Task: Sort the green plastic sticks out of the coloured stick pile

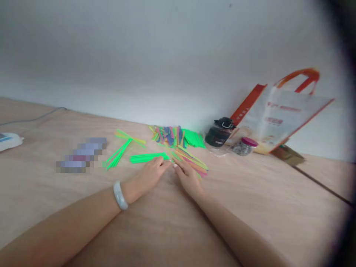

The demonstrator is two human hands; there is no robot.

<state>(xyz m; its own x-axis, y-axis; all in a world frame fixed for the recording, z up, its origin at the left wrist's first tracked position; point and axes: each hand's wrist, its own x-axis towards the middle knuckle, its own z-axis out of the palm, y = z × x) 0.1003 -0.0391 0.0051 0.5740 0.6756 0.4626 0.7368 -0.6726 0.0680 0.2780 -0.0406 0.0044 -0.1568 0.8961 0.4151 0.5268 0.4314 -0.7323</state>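
Note:
My left hand (150,173), with a pale bangle on its wrist, is closed at the right end of a bundle of bright green thin strips (144,158). Its thumb and fingers are drawn together there. Close beside it, my right hand (189,178) is closed over a fan of yellow, orange and pink strips (196,159). The fingertips of both hands almost meet, and what lies between them is too blurred to make out. To the left, more green strips (119,154) lie spread, with yellow-green strips (130,137) across their top.
Behind the hands lie a multicoloured pile of strips (168,136) and a green stack (194,138). A dark bottle (218,135), a pink-lidded jar (243,147) and a carrier bag (280,115) stand at the right. At left are a pixelated object (83,155), a white device (10,141) and a cable (36,119).

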